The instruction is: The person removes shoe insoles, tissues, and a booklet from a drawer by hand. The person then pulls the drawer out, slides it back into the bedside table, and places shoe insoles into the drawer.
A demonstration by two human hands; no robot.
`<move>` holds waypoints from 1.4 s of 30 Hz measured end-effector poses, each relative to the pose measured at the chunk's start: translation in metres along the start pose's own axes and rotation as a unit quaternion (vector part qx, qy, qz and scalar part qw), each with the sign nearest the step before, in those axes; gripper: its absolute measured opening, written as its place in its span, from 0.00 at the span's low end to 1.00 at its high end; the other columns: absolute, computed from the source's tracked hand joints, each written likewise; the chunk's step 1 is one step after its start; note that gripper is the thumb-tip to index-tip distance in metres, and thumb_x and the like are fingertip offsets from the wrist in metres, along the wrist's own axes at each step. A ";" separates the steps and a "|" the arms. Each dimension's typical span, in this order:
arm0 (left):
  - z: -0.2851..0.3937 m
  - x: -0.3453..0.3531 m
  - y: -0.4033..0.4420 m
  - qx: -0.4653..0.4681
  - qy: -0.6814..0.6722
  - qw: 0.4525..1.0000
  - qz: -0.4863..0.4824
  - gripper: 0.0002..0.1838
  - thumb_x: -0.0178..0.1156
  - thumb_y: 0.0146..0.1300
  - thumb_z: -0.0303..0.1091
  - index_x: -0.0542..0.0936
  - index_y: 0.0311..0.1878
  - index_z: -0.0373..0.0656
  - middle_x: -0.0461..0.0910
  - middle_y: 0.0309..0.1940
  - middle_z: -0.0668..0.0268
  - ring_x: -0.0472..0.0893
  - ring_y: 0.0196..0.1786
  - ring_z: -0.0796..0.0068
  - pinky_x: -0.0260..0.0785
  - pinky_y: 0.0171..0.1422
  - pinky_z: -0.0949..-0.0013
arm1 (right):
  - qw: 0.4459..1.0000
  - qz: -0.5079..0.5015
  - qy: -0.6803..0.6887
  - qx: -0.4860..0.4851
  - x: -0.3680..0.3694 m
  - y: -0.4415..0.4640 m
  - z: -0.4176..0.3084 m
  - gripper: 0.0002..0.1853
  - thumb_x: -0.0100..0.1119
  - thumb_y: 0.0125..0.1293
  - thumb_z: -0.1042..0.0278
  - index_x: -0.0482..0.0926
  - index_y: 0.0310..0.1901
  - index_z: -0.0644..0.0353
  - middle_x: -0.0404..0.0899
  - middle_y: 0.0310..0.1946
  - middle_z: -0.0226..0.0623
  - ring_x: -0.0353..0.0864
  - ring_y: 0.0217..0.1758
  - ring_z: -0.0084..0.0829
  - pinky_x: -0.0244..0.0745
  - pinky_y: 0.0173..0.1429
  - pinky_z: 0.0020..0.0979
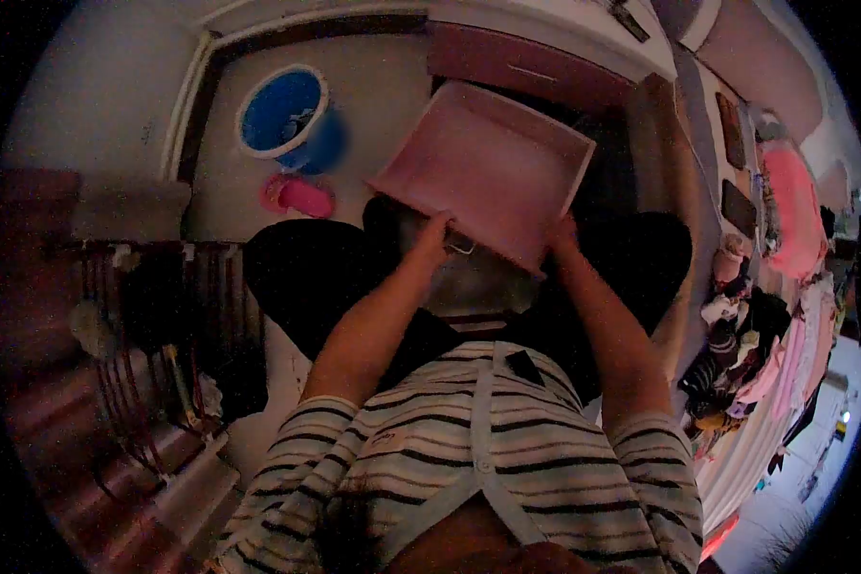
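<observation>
A pink drawer [493, 153] is held over my lap, its inside facing up and no contents visible in it. It sits at an angle, with its front panel towards me. My left hand [435, 239] grips the front panel beside the metal handle [461, 247], thumb over the top edge. At the front right corner my right hand [562, 234] holds the drawer's side; its fingers are partly hidden in shadow. Beyond the drawer stands a cabinet with a dark opening [603, 143] under a closed pink drawer front [536, 65].
A blue bucket [282, 110] with a pale rim stands on the floor at the far left, some items inside. Pink slippers [298, 195] lie near it. On the right is a bed with piled clothes [737, 354] and a pink cloth [794, 210]. A slatted rack [163, 354] is on the left.
</observation>
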State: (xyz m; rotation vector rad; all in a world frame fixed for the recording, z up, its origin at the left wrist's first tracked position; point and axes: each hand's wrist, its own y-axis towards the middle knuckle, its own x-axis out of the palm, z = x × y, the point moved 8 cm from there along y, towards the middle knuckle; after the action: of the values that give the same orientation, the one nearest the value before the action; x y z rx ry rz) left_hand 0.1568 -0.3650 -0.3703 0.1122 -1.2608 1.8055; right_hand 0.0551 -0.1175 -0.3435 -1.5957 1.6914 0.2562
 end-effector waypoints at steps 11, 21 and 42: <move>-0.059 0.019 0.036 -0.041 -0.068 0.997 0.017 0.19 0.56 0.49 0.34 0.68 0.46 0.44 0.70 0.40 0.65 0.71 0.43 0.65 0.66 0.46 0.56 | 0.934 -0.142 0.323 0.051 0.005 0.057 0.012 0.26 0.52 0.56 0.69 0.61 0.57 0.62 0.69 0.50 0.41 0.70 0.50 0.39 0.68 0.50 0.38; -0.054 0.024 0.055 -0.060 -0.104 0.992 0.037 0.18 0.56 0.48 0.33 0.69 0.45 0.45 0.69 0.41 0.65 0.69 0.46 0.67 0.63 0.48 0.58 | 0.960 -0.167 0.224 -0.003 0.024 0.120 0.026 0.28 0.55 0.49 0.70 0.63 0.55 0.62 0.70 0.49 0.39 0.69 0.51 0.39 0.63 0.55 0.40; -0.050 0.028 0.016 -0.077 -0.094 0.987 0.102 0.16 0.54 0.48 0.30 0.68 0.43 0.45 0.65 0.41 0.65 0.66 0.45 0.70 0.58 0.52 0.63 | 0.998 -0.037 -0.059 0.004 0.011 0.100 0.016 0.26 0.53 0.55 0.58 0.66 0.54 0.60 0.70 0.50 0.45 0.71 0.51 0.41 0.67 0.51 0.38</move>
State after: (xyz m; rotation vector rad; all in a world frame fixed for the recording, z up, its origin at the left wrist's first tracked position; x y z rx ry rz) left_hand 0.1486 -0.3100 -0.3906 0.0702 -1.5908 1.8967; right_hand -0.0289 -0.0965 -0.3968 -1.6020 1.5398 0.2996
